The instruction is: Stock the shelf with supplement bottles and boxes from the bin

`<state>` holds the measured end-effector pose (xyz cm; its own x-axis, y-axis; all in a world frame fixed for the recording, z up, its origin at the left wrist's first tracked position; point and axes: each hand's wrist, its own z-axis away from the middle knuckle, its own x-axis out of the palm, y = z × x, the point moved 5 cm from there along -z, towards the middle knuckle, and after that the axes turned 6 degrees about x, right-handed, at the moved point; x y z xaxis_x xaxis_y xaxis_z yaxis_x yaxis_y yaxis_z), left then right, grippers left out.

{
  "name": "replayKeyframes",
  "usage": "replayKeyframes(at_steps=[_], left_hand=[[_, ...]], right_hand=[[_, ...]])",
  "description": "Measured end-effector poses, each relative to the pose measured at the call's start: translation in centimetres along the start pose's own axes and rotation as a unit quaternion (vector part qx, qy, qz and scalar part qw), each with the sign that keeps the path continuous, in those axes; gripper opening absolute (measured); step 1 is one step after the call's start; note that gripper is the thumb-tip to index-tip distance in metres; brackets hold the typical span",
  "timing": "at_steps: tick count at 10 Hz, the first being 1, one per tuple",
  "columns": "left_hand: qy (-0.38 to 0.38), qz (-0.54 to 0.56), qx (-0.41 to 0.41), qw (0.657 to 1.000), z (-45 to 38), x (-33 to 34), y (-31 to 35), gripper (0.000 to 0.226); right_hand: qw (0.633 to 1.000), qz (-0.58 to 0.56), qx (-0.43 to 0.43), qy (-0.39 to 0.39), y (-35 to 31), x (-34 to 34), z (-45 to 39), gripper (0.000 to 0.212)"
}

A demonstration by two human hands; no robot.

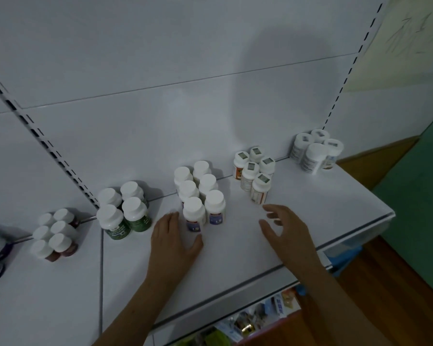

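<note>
White shelf (310, 208) half stocked. Left hand (171, 239) flat beside purple bottle (194, 214), right hand (284, 227) loose, both empty. Next: fetch more from bin (260, 318).

Bin (265, 318) mostly hidden under shelf (310, 221); its contents look blurred.

Left hand (173, 242): flat on the white shelf (310, 211), thumb beside the purple-label bottles (200, 196)
Right hand (284, 227): fingers spread, hovering below the orange-label bottles (254, 172)
Green-label bottles (123, 211): left of left hand
</note>
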<state>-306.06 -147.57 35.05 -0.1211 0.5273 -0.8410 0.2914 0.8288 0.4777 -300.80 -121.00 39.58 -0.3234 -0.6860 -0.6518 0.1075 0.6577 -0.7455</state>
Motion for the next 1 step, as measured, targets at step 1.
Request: replayKeyframes(at_steps=[1], left_hand=[[0.053, 0.088, -0.004, 0.995, 2.79, -2.97, 0.62, 0.051]], right_hand=[[0.995, -0.052, -0.033, 0.083, -4.16, -6.98, 0.6, 0.025]])
